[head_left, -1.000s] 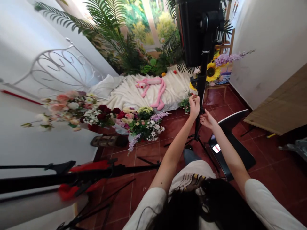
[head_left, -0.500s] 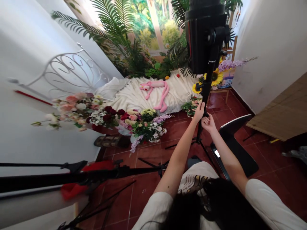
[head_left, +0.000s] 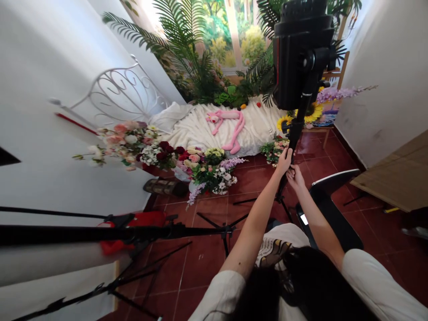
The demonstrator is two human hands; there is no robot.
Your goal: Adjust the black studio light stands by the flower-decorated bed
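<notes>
Black light stand [head_left: 302, 109]: slim pole [head_left: 296, 131], bulky lamp head [head_left: 296, 62] between one and two o'clock, thin legs [head_left: 284, 207] splayed on red floor [head_left: 163, 285]. Three o'clock: left hand [head_left: 284, 162] wrapped round pole; right hand [head_left: 296, 178] just below, fingers curled, grip unclear.

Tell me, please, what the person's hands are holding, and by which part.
The left hand grips the black stand by its pole, below the bulky head; the right hand is just beneath, its hold unclear.

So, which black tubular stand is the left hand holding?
The left hand grips the black tubular stand at picture right, topped by a black cylindrical unit; the other black stands at picture left are untouched.
</notes>
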